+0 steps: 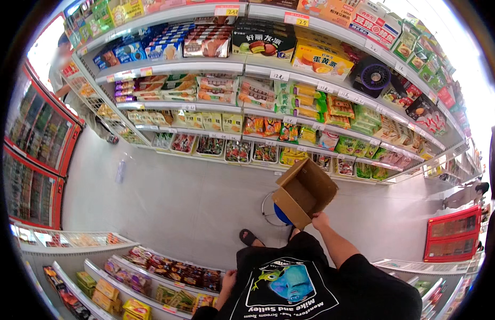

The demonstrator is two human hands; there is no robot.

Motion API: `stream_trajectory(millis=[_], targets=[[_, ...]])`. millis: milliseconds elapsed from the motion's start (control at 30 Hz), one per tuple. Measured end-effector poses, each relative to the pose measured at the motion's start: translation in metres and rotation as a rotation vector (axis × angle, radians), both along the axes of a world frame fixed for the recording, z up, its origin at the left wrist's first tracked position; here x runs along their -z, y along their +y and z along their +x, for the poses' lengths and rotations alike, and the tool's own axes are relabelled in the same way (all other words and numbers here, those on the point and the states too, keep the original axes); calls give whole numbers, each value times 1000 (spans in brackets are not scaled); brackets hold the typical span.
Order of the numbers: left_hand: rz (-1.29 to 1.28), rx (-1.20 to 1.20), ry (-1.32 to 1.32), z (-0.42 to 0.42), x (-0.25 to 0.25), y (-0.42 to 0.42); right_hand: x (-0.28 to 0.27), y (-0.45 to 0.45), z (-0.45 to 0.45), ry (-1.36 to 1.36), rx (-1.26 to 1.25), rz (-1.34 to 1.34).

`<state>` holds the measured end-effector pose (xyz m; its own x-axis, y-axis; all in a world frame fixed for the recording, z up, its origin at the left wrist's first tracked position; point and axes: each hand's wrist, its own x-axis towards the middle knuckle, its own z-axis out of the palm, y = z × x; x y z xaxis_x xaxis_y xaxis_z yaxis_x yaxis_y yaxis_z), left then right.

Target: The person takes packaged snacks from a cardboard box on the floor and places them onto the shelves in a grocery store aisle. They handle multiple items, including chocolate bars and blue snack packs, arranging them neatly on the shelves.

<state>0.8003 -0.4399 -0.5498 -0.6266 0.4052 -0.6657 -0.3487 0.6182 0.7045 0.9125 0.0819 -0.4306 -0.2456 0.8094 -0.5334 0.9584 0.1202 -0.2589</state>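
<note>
My right hand grips the near edge of an open cardboard box, tilted so that its bare inside shows. Below the box is a stool with a blue seat and a metal ring, mostly covered by it. Whether the box rests on the seat I cannot tell. My left hand hangs low beside my black printed T-shirt, close to a shelf of packaged snacks. Its fingers are partly hidden, and I see no item in it.
Ahead stands a long shelf unit of boxed and bagged snacks; a black fan sits on it. A plastic bottle lies on the floor. Red-framed coolers line the left. People stand at far left and far right.
</note>
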Motion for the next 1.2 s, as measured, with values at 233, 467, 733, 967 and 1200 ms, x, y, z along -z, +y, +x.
stream_trajectory(millis=[233,467,733,967,1200], targets=[[94,-303,-274,-11,-99,3,-6,-19,-85,-51,-115,9],[96,-313,-105,3,-40,-20,14,-25,-153,-74,-338,-33],[130,-492,-81,-15,-45,-26,14,-43,-199,55,-620,26],[-3,-332,-85,-50,-26,-28,29,-47,-211,196,-781,-30],[-28,-134,-76,-104,-58,-17,34,-48,-216,84,-482,-208]])
